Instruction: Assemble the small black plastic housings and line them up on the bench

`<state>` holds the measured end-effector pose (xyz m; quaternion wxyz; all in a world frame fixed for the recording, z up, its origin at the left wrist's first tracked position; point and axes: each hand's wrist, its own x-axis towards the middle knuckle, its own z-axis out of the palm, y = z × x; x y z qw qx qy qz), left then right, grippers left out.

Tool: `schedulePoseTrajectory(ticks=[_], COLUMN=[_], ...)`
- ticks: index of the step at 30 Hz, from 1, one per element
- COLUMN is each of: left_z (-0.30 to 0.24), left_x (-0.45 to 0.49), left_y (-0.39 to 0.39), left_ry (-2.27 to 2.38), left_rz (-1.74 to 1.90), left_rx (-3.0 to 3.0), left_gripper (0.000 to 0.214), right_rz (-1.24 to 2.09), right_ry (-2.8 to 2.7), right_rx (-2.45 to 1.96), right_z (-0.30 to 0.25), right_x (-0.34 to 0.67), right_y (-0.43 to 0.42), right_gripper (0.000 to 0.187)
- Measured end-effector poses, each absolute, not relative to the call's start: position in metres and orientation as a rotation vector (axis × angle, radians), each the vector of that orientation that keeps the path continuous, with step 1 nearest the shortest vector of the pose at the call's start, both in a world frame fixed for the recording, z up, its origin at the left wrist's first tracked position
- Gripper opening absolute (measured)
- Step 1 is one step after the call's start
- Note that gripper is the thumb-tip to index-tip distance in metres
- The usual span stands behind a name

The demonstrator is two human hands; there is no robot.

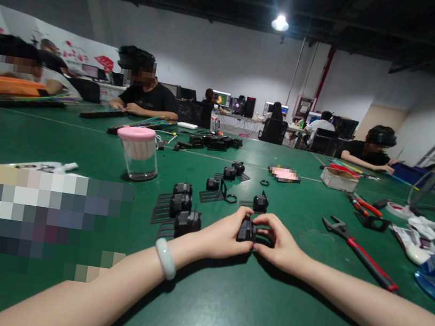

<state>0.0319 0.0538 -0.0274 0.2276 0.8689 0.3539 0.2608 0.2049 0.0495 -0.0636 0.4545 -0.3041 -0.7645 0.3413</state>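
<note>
A black part (247,231) is held between two bare hands just above the green worktop (205,304), centred across its near side; whether it also rests on the surface cannot be told. Its left side is pinched by the thumb and fingers of the left hand (227,234), which are closed with no gap beyond the part's own width. Its right end is gripped by the right hand (280,247), with thumb and forefinger brought nearly together and the other fingers curled; what lies in their shadow cannot be made out.

Because the part is small and held by fingertips, a slip could be caused by uneven pressure or a sudden twist, and it could be dropped or seated askew. Just beyond the hands, another black assembly (261,201) is seen with a slotted plate. Three more assemblies (187,224) are lined up beside the left wrist, where they could be knocked by a sweep of the forearm. A loose ring (231,199) and a second ring (265,182) are left lying farther out, easily brushed away.

Toward the worktop's left edge, a pink-lidded jar (145,161) is set upright; toward the right edge, an adjustable wrench (368,260) is laid flat. Beyond the far edge, a co-worker in black (146,93) is seen seated.
</note>
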Motion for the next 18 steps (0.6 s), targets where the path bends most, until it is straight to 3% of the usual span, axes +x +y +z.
schedulePoseTrajectory(ticks=[18], left_z=[-0.0278], left_x=[0.0314], left_y=[0.0541], left_ry=[0.986], left_rz=[0.692], left_rx=[2.401], left_gripper=[0.054], right_rz=[1.005], right_ry=[-1.839], right_rx=[-0.732], right_z=[-0.0617], right_x=[0.2048], right_y=[0.0510], right_gripper=[0.038])
